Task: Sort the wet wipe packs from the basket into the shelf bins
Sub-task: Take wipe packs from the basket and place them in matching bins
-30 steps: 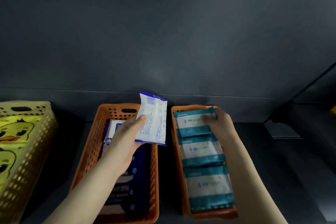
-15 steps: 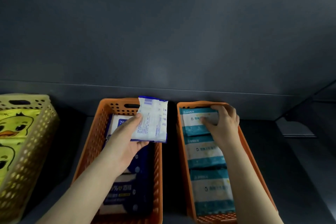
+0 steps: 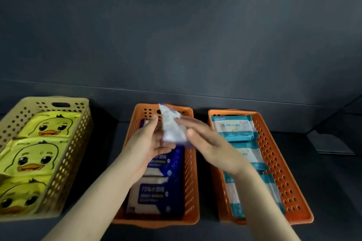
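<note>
Above the middle orange bin (image 3: 193,162), both hands meet on 1 blurred white pack (image 3: 172,127): left hand (image 3: 148,143) pinches its left side, right hand (image 3: 207,143) lies against its right edge, grip unclear. 2 blue packs (image 3: 156,195) lie below.

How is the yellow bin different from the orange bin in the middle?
The yellow bin is pale yellow; the middle orange bin is bright orange. The yellow bin holds yellow duck-face packs, while the orange bin holds dark blue packs printed "75%". The yellow bin looks wider and taller-walled than the orange one. No hands are over the yellow bin; both hands hold a pack above the orange bin. Both bins have walls full of holes.
</note>
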